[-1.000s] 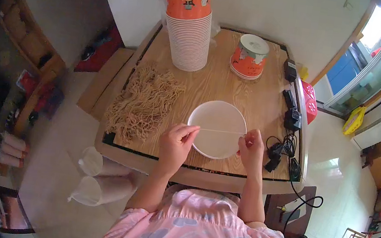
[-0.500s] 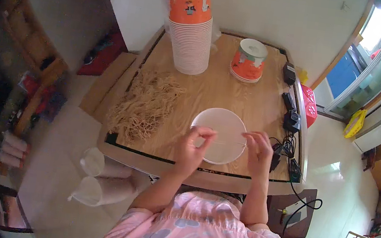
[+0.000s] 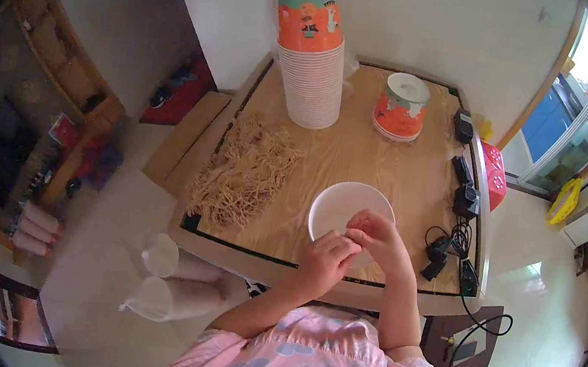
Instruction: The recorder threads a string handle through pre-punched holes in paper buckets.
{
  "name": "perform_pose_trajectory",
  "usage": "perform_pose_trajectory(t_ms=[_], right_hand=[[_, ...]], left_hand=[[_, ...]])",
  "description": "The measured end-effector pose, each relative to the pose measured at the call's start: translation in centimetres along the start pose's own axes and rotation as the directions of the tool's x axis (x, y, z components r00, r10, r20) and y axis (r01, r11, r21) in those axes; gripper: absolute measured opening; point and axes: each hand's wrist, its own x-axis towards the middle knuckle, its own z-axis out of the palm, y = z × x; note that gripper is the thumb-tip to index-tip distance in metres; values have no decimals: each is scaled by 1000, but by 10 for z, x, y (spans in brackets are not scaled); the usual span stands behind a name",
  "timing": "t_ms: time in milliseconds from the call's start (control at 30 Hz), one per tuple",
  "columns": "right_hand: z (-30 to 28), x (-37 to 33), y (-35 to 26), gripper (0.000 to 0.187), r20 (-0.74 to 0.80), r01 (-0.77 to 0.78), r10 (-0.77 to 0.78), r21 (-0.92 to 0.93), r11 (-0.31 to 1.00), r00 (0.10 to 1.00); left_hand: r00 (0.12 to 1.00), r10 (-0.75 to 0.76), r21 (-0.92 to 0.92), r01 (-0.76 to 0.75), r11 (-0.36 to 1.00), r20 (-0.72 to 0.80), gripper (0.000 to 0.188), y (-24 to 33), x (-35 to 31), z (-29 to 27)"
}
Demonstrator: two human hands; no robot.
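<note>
A round white paper bowl (image 3: 337,205) stands near the table's front edge, its mouth facing up. Over its near side my two hands meet, covering part of the rim. My left hand (image 3: 328,261) is closed, its fingers curled in by the thumb. My right hand (image 3: 380,241) bends inward in a pinch, its fingertips at the left hand's. Whatever lies between the fingers is too small or hidden to make out. To the left of the bowl spreads a heap of tan, crinkled strands (image 3: 247,170).
A tall stack of paper buckets (image 3: 312,86) with an orange print stands at the back, beside a shorter upside-down stack (image 3: 399,112). Black adapters (image 3: 465,202) and cables (image 3: 458,242) line the table's right edge. Wrapped white stacks (image 3: 178,300) lie on the floor at left.
My hands were apart over the bowl, each pinching, with a faint thin line between them. Now they have come together. The whole view has shifted slightly.
</note>
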Motion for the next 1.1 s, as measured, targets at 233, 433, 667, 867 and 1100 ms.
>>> perform_pose_trajectory(t_ms=[233,433,667,867,1100], right_hand=[[-3,1,-12,15,-45,-12,27,306,952,999],[-14,7,-42,15,-98,1,60,533,846,993],[-30,34,-49,17,-204,79,42,549,832,978],[-22,48,-57,23,-133,17,54,485,874,990],[-10,48,-62,26,168,-190,107,634,750,980]], left_hand=[[998,55,-37,-54,998,29,15,-1,5,1],[986,37,-90,-23,996,160,16,4,0,-6],[941,172,-161,-129,979,293,18,16,-11,-9],[934,211,-191,-160,968,288,18,12,-14,-3],[885,200,-240,-105,965,420,24,9,-13,-1]])
